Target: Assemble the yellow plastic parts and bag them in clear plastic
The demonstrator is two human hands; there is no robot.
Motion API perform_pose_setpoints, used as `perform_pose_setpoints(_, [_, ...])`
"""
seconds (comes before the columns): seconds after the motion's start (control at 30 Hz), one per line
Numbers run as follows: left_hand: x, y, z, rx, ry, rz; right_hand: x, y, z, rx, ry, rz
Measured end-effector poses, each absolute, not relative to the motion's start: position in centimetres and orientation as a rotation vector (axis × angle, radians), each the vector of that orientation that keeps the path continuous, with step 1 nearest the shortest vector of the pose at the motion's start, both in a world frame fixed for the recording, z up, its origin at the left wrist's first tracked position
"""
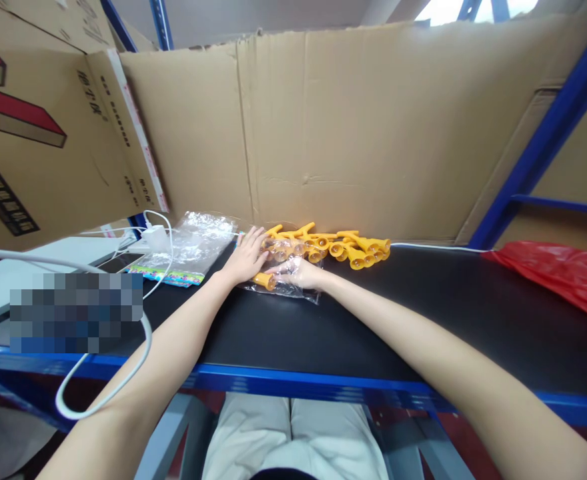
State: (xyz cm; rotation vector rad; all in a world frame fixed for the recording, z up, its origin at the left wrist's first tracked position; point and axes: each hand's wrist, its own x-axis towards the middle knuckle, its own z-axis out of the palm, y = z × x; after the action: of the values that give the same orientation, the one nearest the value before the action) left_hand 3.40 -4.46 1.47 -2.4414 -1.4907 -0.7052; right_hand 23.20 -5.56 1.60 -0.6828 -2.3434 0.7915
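Observation:
My left hand (248,257) lies palm down on a clear plastic bag (301,291), its fingers stretched out and spread. A yellow plastic toy horn (264,281) is just below it, the flared end facing right. From the right, my right hand (296,272) reaches in among the clear plastic, fingertips at the horn's flared end. Shiny film blurs those fingers, so whether they grip the horn is unclear. Behind both hands is a heap of yellow toy horns (356,250), some seen through the bag.
Left of my hands lies a clear bag with a colourful header (201,243). A white power strip and plug (156,239) sit beside a white cable (147,333) looping over the table's front edge. Cardboard (363,133) walls the back. A red plastic bag (558,273) is at right.

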Motion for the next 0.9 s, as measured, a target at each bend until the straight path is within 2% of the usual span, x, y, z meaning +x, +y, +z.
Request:
perform_pose_setpoints(0.23, [3.7,-3.6,0.5,-2.536,-1.633,-0.708,25.6,-4.9,5.1,-0.851,-2.300,0.627])
perform_pose_setpoints(0.4, [4.5,-4.5,1.2,-2.482,-1.571,-0.656,29.8,-3.1,8.0,-1.171,-1.930,0.305])
perform_pose_setpoints(0.53, [4.8,-4.4,1.1,-2.551,-1.445,-0.722,33.0,-1.7,7.5,-1.331,-1.731,0.176])
perform_pose_setpoints(0.73, [4.1,-2.5,-0.5,-2.644,-1.715,-0.826,33.3,-0.4,5.1,-1.336,-2.011,0.158])
perform_pose_setpoints(0.9, [2.9,-1.6,-0.9,-2.622,-1.950,-0.693,31.8,-1.1,4.6,-1.377,-2.247,-0.081])
